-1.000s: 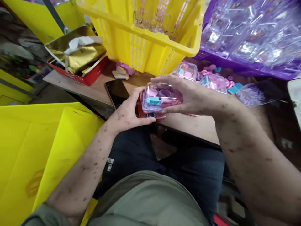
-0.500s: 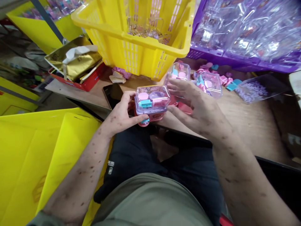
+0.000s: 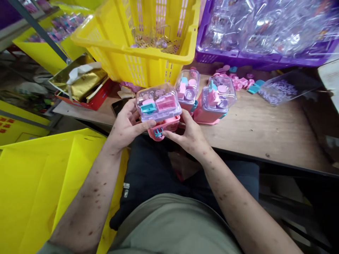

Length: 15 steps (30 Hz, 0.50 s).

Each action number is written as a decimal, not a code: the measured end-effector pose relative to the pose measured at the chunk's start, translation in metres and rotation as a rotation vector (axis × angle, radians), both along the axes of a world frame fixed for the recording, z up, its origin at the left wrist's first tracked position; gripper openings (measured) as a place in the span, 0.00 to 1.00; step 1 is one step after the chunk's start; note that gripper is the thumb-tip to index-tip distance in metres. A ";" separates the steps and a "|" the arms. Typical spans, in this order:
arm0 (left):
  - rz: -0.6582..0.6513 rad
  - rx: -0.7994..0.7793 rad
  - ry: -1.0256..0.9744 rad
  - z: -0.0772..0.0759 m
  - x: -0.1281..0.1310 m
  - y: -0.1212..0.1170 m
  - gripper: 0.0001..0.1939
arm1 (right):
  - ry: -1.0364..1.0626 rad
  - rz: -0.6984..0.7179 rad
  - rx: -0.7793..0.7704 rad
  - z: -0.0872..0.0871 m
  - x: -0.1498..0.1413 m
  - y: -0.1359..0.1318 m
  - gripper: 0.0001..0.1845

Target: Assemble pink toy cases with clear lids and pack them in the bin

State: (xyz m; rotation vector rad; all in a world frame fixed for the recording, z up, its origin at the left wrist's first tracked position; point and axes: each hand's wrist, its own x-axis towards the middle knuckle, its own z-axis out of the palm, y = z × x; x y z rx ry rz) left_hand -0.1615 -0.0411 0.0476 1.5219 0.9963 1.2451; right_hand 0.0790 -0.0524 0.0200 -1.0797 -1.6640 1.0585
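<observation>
Both hands hold one small pink toy case [image 3: 159, 107] with a clear domed lid and pink and teal pieces inside, just above the near edge of the wooden table [image 3: 265, 130]. My left hand [image 3: 126, 125] grips its left side, thumb along the front. My right hand [image 3: 188, 134] pinches the pink base from the right, near a teal latch. Two more such cases stand behind on the table: one in the middle [image 3: 187, 90] and one to its right [image 3: 217, 100].
A yellow slotted basket [image 3: 137, 53] stands at the back, a purple crate of clear plastic lids [image 3: 265, 31] to its right. Loose pink and teal pieces [image 3: 239, 79], a clear lid [image 3: 286, 91], a phone [image 3: 119, 104] and a gold-wrapped red box [image 3: 82, 84] lie about. A yellow bin [image 3: 34, 183] sits at my left.
My right hand came off the top of the case and went to its base on the right. The case tilted up and shifted slightly left; the view rose.
</observation>
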 end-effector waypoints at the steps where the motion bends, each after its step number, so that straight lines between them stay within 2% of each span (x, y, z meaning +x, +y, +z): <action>1: -0.010 0.010 -0.018 0.003 -0.002 0.001 0.42 | 0.010 0.009 -0.010 -0.001 0.000 0.002 0.42; 3: -0.055 -0.002 -0.028 0.011 -0.009 0.005 0.40 | 0.038 0.058 -0.025 0.000 0.003 0.005 0.42; 6: -0.174 -0.074 0.058 0.029 -0.024 0.018 0.42 | 0.056 0.113 -0.004 0.006 0.007 0.004 0.48; 8: -0.255 -0.113 0.149 0.038 -0.032 0.029 0.44 | 0.019 0.085 0.055 0.008 0.006 0.002 0.50; 10: -0.300 -0.124 0.219 0.041 -0.034 0.037 0.43 | -0.020 0.018 0.110 0.007 0.001 0.001 0.47; 12: -0.221 -0.100 0.249 0.036 -0.030 0.038 0.38 | -0.032 -0.045 0.156 0.005 -0.007 -0.001 0.44; 15: 0.127 -0.049 0.247 0.027 -0.013 0.021 0.27 | -0.042 -0.130 0.233 0.001 -0.019 -0.003 0.37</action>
